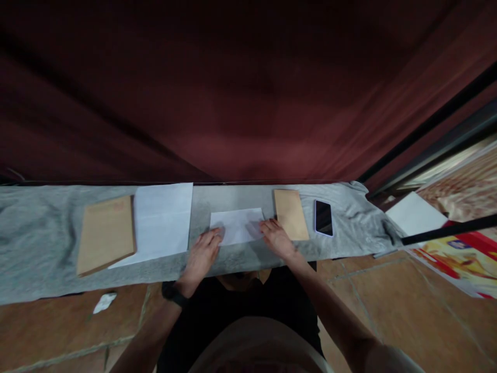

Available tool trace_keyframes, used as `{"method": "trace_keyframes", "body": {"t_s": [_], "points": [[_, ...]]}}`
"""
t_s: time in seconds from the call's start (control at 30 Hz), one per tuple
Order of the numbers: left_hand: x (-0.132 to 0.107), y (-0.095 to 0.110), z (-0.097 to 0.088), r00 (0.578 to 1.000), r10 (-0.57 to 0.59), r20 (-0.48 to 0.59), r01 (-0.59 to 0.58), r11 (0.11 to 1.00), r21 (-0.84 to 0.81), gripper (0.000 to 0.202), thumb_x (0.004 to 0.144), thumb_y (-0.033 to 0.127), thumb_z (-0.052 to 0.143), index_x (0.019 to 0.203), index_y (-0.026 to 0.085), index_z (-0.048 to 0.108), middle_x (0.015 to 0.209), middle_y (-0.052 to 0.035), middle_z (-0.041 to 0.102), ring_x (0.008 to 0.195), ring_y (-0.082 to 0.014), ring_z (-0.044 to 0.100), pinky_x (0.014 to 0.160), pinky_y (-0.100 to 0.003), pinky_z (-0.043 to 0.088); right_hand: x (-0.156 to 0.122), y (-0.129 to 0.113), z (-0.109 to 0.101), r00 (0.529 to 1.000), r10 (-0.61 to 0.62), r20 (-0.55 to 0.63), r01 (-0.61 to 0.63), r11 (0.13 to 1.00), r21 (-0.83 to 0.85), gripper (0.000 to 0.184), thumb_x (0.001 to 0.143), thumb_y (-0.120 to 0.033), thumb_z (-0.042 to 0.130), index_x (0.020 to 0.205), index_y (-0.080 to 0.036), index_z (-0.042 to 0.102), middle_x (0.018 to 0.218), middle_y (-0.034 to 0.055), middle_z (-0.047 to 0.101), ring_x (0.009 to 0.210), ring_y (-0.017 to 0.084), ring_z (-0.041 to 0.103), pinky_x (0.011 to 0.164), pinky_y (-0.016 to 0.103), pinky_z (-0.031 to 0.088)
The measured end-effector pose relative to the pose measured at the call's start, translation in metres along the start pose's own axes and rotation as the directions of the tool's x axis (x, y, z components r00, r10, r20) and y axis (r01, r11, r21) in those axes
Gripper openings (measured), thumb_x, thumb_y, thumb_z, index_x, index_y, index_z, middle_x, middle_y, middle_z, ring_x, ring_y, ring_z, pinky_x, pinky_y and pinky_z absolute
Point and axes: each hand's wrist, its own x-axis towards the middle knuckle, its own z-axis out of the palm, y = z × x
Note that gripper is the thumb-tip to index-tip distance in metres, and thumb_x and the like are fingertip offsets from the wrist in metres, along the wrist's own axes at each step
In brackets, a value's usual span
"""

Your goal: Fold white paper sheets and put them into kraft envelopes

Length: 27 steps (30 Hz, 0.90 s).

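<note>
A folded white sheet of paper lies in front of me on a bench covered with a grey cloth. My left hand is closed at the sheet's left end, with its fingertips on the lower corner. At the opposite end, my right hand grips the edge with fingers bent together; the thumbs are hard to make out. Just beyond my right hand is a brown envelope. Left of my left hand, larger white paper is partly covered by a stack of brown envelopes.
A phone with a dark screen rests right of the single envelope. Dark red fabric rises behind the bench. At right are a black metal bar and a colourful printed box. A white scrap lies on the tiled floor.
</note>
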Motion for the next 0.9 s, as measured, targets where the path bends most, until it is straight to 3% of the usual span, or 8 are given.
{"method": "trace_keyframes", "body": {"t_s": [0.13,0.27,0.33,0.4,0.5,0.6,0.77,0.9], "points": [[-0.023,0.001,0.022,0.998,-0.012,0.063,0.013,1.0,-0.017,0.034,0.091,0.011,0.048,0.109,0.025,0.074,0.127,-0.0099,0.074,0.124,-0.0276,0.066,0.109,-0.045,0.051,-0.023,-0.003,0.027,0.999,0.025,0.02,-0.025,1.0,0.017,0.039,0.084,0.003,0.054,0.112,-0.019,0.071,0.13,0.0103,0.069,0.125,0.023,0.061,0.122,0.041,0.036],[-0.027,0.005,0.017,0.992,-0.06,0.112,0.065,0.997,-0.043,0.043,0.083,0.004,0.049,0.11,0.026,0.076,0.131,-0.0087,0.073,0.127,-0.0271,0.065,0.112,-0.047,0.051,-0.02,-0.006,0.02,0.992,0.095,0.081,-0.1,0.994,0.052,0.042,0.083,0.006,0.05,0.104,-0.022,0.072,0.12,0.0064,0.074,0.117,0.02,0.066,0.117,0.036,0.04],[-0.025,0.005,0.012,0.984,-0.07,0.165,0.085,0.993,-0.087,0.05,0.077,-0.001,0.051,0.109,0.027,0.077,0.139,-0.0056,0.07,0.132,-0.0252,0.062,0.116,-0.047,0.049,-0.011,-0.014,0.018,0.979,0.181,0.09,-0.187,0.981,0.058,0.041,0.086,0.003,0.05,0.107,-0.023,0.073,0.11,0.005,0.077,0.108,0.02,0.07,0.107,0.033,0.048],[-0.021,0.005,0.008,0.975,-0.079,0.207,0.109,0.984,-0.14,0.053,0.075,-0.001,0.051,0.11,0.028,0.077,0.139,-0.0034,0.07,0.134,-0.0236,0.062,0.119,-0.046,0.047,0.001,-0.026,0.023,0.969,0.24,0.051,-0.244,0.967,0.077,0.039,0.091,-0.002,0.05,0.116,-0.023,0.072,0.114,0.0053,0.077,0.105,0.02,0.071,0.101,0.031,0.051],[-0.009,0.013,0.012,0.982,-0.157,0.103,0.174,0.967,-0.187,0.047,0.089,0.01,0.048,0.126,0.025,0.072,0.137,-0.006,0.071,0.133,-0.0232,0.062,0.12,-0.046,0.045,0.019,-0.046,0.041,0.982,0.183,-0.055,-0.174,0.975,0.135,0.039,0.101,-0.014,0.049,0.136,-0.021,0.065,0.14,0.0081,0.068,0.128,0.02,0.063,0.113,0.033,0.046],[0.011,0.033,0.028,0.978,-0.199,-0.055,0.183,0.958,-0.219,0.049,0.104,0.027,0.038,0.149,0.018,0.055,0.153,-0.0111,0.059,0.144,-0.0228,0.052,0.123,-0.045,0.041,0.03,-0.058,0.061,0.991,0.103,-0.082,-0.091,0.986,0.138,0.046,0.105,-0.022,0.045,0.15,-0.016,0.055,0.158,0.011,0.053,0.148,0.023,0.046,0.126,0.043,0.034],[0.036,0.063,0.059,0.99,-0.135,0.035,0.138,0.983,-0.119,0.058,0.107,0.039,0.033,0.157,0.011,0.044,0.161,-0.015,0.048,0.154,-0.0275,0.038,0.128,-0.051,0.031,0.025,-0.055,0.077,0.992,0.116,-0.05,-0.111,0.99,0.088,0.059,0.1,-0.018,0.047,0.158,-0.009,0.043,0.164,0.0163,0.044,0.154,0.027,0.038,0.13,0.048,0.027],[0.037,0.064,0.07,0.988,-0.149,0.032,0.149,0.989,-0.016,0.061,0.106,0.043,0.036,0.159,0.013,0.042,0.165,-0.0149,0.043,0.158,-0.0304,0.03,0.129,-0.055,0.024,0.016,-0.047,0.075,0.985,0.163,-0.053,-0.16,0.986,0.049,0.059,0.102,-0.018,0.042,0.16,-0.01,0.04,0.168,0.0145,0.037,0.157,0.027,0.032,0.13,0.049,0.026]]}}
